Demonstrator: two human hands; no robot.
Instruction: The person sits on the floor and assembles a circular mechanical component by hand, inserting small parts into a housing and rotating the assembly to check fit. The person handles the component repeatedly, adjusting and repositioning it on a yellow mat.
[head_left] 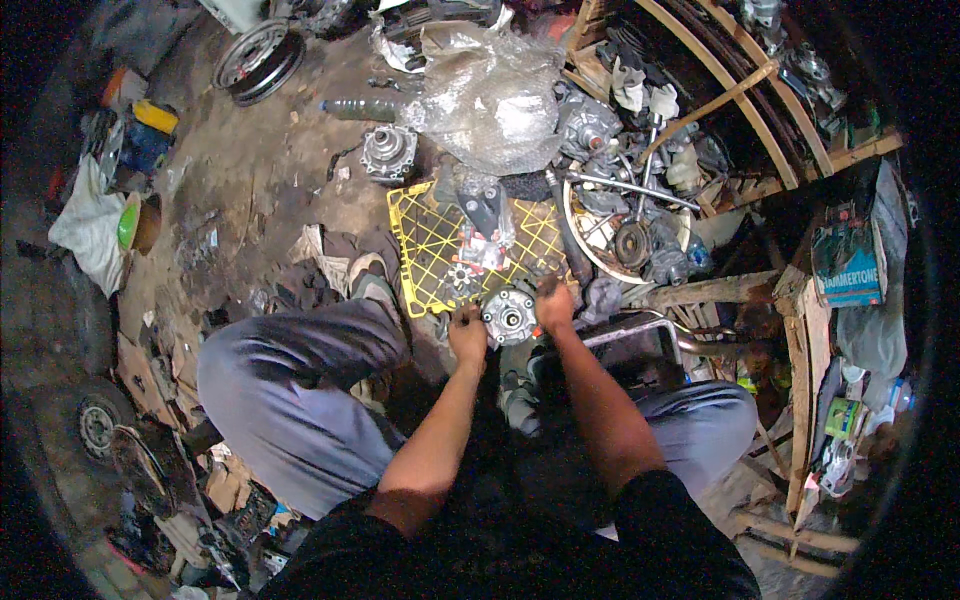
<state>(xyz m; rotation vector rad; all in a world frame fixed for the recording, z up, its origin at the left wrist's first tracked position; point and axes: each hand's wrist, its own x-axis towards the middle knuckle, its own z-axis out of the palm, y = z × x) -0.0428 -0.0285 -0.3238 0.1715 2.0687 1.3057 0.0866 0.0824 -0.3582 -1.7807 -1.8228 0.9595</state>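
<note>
left hand (467, 334): fingers curled against the left edge of a round metal compressor part (509, 316), touching it; whether it grips fully cannot be told. right hand (553, 305): closed on the part's upper right edge, fingers pressed together over the rim. compressor part: silver, disc-faced with a dark centre hub, held between both hands above the person's knees, just in front of the near edge of a yellow plastic lattice crate (432, 245). on the crate: a small toothed metal piece (462, 275) and a grey-and-red component (484, 228), both just beyond the held part. behind the crate: a crumpled clear plastic bag (492, 95), a second round compressor (388, 152) on the dirt floor (250, 180), a plastic bottle (362, 107) and a wheel rim (259, 60). to the right: a heap of metal parts and hoses (625, 190) beside wooden shelving (790, 150).
</note>
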